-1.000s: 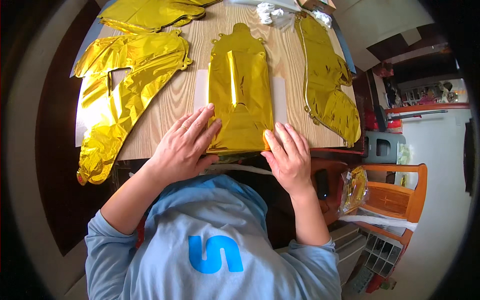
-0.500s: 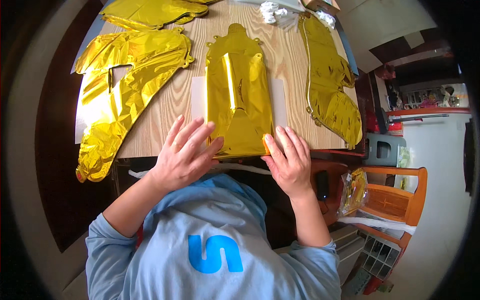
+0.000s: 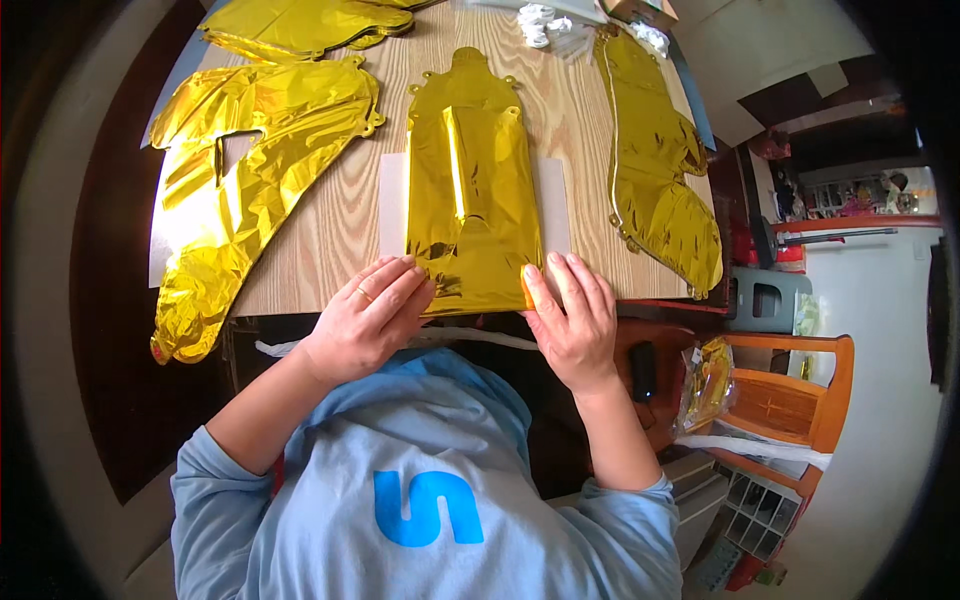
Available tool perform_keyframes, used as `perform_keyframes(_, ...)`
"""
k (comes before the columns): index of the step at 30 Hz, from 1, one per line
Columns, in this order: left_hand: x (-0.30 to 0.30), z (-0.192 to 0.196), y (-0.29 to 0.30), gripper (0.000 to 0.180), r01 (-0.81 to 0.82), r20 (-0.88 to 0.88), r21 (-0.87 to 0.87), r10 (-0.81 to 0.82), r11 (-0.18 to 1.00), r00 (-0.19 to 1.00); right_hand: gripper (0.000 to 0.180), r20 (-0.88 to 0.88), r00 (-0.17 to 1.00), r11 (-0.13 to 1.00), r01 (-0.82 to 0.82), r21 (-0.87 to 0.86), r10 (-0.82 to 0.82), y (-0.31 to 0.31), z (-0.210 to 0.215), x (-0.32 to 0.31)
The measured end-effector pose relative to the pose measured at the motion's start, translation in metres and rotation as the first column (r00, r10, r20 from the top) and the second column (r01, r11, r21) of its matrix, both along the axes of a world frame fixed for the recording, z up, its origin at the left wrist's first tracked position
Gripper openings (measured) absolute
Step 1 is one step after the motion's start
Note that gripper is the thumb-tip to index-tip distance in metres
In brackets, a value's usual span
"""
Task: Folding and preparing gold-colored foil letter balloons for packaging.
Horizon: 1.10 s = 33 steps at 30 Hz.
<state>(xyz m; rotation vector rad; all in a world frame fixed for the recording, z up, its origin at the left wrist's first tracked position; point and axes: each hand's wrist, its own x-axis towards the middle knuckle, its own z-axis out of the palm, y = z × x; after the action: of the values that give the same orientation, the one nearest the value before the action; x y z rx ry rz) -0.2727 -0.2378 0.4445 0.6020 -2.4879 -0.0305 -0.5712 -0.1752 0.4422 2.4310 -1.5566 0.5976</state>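
A folded, uninflated gold foil balloon [image 3: 475, 180] lies lengthwise in front of me, its near end at the table's edge. A pale sheet [image 3: 553, 205] shows on both sides beneath it. My left hand [image 3: 370, 310] is at the near left corner, fingers drawn together and closed on the foil. At the opposite corner, my right hand [image 3: 575, 320] has its thumb and index finger around a small orange piece [image 3: 527, 287], mostly hidden, against the foil. The other right fingers stretch forward beside it.
More flat gold foil balloons lie at the left [image 3: 250, 170], far left [image 3: 310, 25] and right [image 3: 660, 170] of the wood-grain table [image 3: 305, 265]. White crumpled bits [image 3: 537, 25] sit at the back. A wooden chair [image 3: 790, 395] holding a bagged gold item [image 3: 708, 380] stands right.
My left fingers have come together from a spread pose and settled lower on the foil corner. The balloon's near part lies flatter, with the raised fold smoothed down. My right hand has barely moved.
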Motion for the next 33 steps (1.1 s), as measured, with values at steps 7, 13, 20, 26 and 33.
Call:
perform_keyframes(7,0.0,-0.005,0.0,0.038,-0.021,-0.022,-0.077,0.019,0.997,1.0,0.045,-0.039,0.999,0.996,-0.034,-0.078,0.031,-0.004,-0.003,-0.003)
perform_keyframes(13,0.003,0.002,0.003,0.031,0.001,-0.045,-0.07,-0.004,0.998,0.999,0.038,-0.052,0.995,0.993,-0.086,-0.085,0.082,0.001,0.008,-0.002)
perform_keyframes(20,0.013,0.051,-0.025,0.026,0.188,-0.02,-0.105,-0.191,0.977,0.981,0.025,-0.142,0.959,0.959,-0.263,-0.105,0.247,-0.015,0.06,-0.008)
perform_keyframes(26,0.007,0.156,-0.102,0.026,0.215,0.069,-0.569,-0.214,0.794,0.974,0.027,-0.338,0.927,0.865,-0.299,-0.402,0.163,-0.07,0.159,-0.02)
perform_keyframes(33,0.012,0.076,-0.092,0.026,0.307,0.157,-0.47,-0.264,0.828,0.952,0.026,-0.44,0.872,0.859,-0.382,-0.34,0.213,-0.072,0.075,-0.022)
